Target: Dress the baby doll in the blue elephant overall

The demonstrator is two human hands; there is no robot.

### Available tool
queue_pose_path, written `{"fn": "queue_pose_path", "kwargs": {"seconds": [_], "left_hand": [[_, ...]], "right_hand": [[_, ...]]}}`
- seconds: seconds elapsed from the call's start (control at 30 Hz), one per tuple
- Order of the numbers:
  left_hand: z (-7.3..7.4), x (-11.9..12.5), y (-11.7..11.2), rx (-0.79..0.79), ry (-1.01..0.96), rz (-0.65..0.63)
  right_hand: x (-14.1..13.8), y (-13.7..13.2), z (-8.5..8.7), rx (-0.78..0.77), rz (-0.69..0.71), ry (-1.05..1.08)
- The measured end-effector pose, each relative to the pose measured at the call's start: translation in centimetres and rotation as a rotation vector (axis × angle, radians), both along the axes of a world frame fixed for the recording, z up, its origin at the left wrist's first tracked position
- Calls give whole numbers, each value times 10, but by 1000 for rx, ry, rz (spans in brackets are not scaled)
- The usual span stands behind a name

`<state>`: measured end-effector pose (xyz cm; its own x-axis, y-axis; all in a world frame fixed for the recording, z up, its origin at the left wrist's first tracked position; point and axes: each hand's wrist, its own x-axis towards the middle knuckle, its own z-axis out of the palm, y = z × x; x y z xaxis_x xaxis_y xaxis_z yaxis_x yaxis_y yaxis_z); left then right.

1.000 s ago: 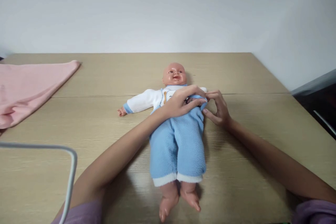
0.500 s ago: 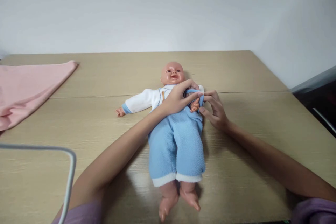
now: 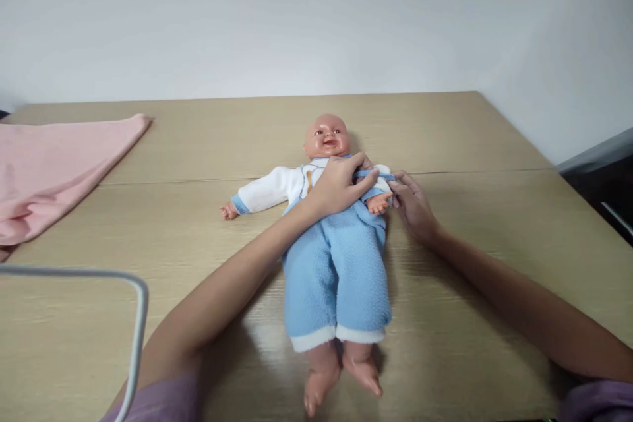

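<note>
A pink cloth (image 3: 64,171) lies at the far left of the table (image 3: 469,316), with a pale bent rod or cord (image 3: 140,316) nearer the camera. Farther right, at mid-table, the doll (image 3: 336,270) lies on its back, one arm stretched out toward the person's left. The left hand (image 3: 340,186) rests over its chest, fingers bent and the thumb along a blue band (image 3: 374,175) of its clothing; whether they grip the band cannot be told. Just below the band is the doll's other hand (image 3: 380,203), palm partly upturned. The right hand (image 3: 414,208), fingers curled close together, appears to pinch the band's outer end.

The step in hand seems to be working the band around that sleeved arm; it would go best with the left hand steadying the chest, the right drawing the cloth gently, and the small plastic fingers kept from snagging.

The doll's long axis runs away from the person, head toward the wall, feet toward the near edge.
</note>
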<state>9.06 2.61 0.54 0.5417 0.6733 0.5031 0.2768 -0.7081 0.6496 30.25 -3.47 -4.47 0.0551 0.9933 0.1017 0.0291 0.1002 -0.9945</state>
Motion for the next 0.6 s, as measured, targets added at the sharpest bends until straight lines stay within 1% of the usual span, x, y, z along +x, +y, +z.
{"fn": "queue_pose_path", "kwargs": {"seconds": [0.1, 0.23, 0.4, 0.47, 0.6], "left_hand": [[0, -1, -1, -41, -4, -3], [1, -3, -2, -90, -32, -23], [0, -3, -3, -87, -47, -53], [-1, -3, -3, -90, -43, -50], [-2, -3, -3, -72, -43, -41]], "right_hand": [[-2, -2, -2, 33, -48, -70], [-8, -9, -5, 120, -151, -154], [-3, -11, -5, 306, -248, -393], [0, -9, -8, 312, -227, -389], [7, -1, -20, 204, -56, -282]]}}
